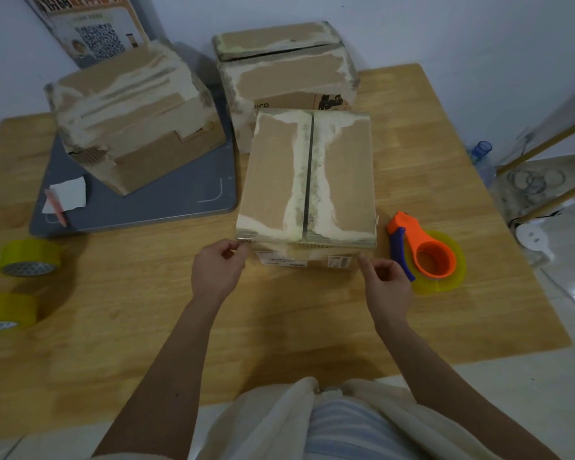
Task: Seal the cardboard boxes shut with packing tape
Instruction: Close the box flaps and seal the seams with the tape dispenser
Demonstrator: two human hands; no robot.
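Observation:
A cardboard box (273,174) stands in the middle of the wooden table (140,293), its two top flaps meeting along a dark untaped seam. My left hand (218,267) pinches the box's near left corner. My right hand (384,283) has its fingers curled at the near right corner and touches the box's front face. An orange tape dispenser (425,250) holding a yellowish roll lies just right of the box, beside my right hand. Two more worn boxes sit behind: one (133,127) at the back left, one (286,71) at the back middle.
Two yellow tape rolls (29,257) (4,310) lie at the table's left edge. A grey mat (153,200) under the back-left box carries a white paper scrap (68,194) and a red pen (56,207). A printed sign (93,24) leans on the wall. A plastic bottle (482,154) stands right of the table.

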